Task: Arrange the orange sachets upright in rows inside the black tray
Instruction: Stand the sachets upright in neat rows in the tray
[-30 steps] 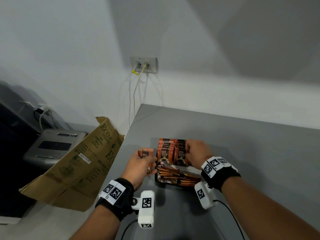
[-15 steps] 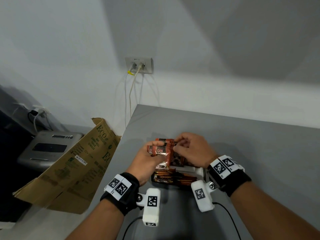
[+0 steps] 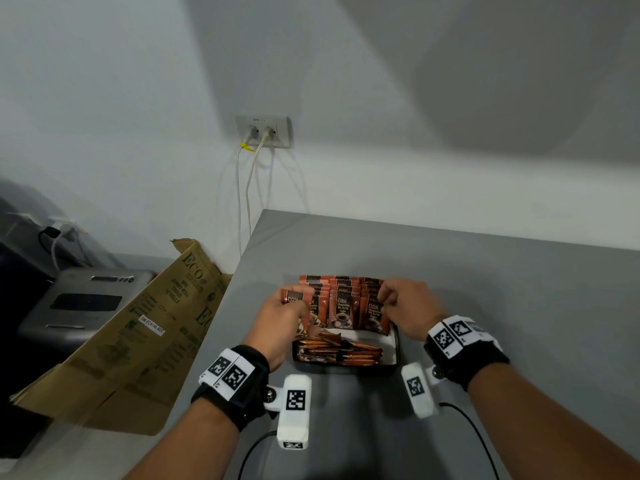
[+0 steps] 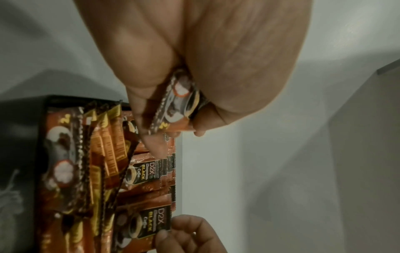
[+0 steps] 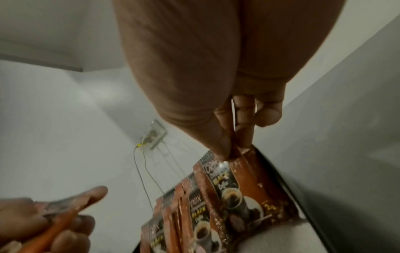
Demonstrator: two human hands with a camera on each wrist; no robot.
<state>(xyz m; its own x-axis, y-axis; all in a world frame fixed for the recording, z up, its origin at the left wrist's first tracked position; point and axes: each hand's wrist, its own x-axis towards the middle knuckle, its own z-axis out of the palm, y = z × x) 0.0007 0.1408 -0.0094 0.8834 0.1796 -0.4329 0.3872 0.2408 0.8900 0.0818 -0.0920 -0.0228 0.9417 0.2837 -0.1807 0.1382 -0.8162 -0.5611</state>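
A black tray (image 3: 396, 351) sits on the grey table, with rows of upright orange sachets (image 3: 343, 308) filling its far part and several sachets lying flat (image 3: 341, 351) in its near part. My left hand (image 3: 289, 315) grips one orange sachet (image 3: 293, 299) by the tray's left side; in the left wrist view that held sachet (image 4: 179, 106) is pinched between thumb and fingers. My right hand (image 3: 403, 306) pinches the top of the rightmost upright sachet (image 5: 242, 184) in the front row.
A folded brown cardboard sheet (image 3: 138, 341) leans off the table's left edge, beside a grey machine (image 3: 79, 306). A wall socket (image 3: 265, 131) with two cables is behind the table. The grey table (image 3: 502, 289) stretches right of the tray.
My left hand has carried its sachet from left of the tray up to the front row. My right hand has shifted to the right end of that row and pinches a sachet top.
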